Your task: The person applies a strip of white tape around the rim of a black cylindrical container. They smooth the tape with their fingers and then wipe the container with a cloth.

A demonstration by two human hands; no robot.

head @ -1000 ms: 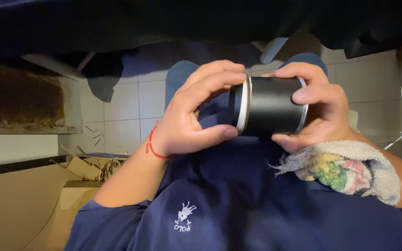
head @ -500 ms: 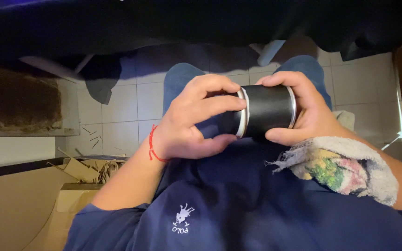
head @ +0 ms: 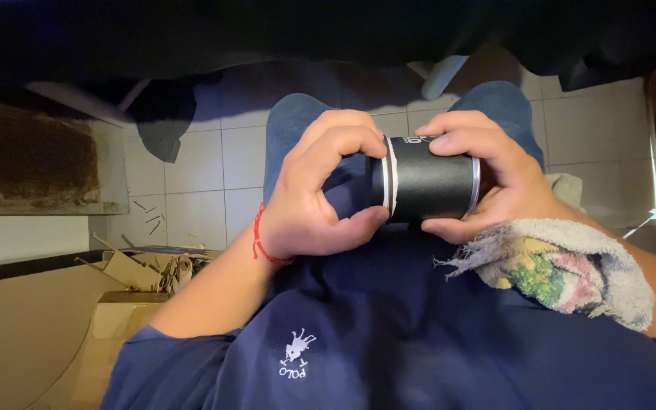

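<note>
Two hands (head: 320, 190) (head: 487, 175) gripping black cylinder (head: 430, 186), white tiled floor (head: 199, 190) below

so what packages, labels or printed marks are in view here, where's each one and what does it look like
Black cylindrical container: held sideways between left hand and right hand, silver rims, small white print near its top edge.
Cardboard boxes: lower left on the floor, brown, flaps open.
Shirt emblem: small white embroidered mark on the navy shirt.
</note>
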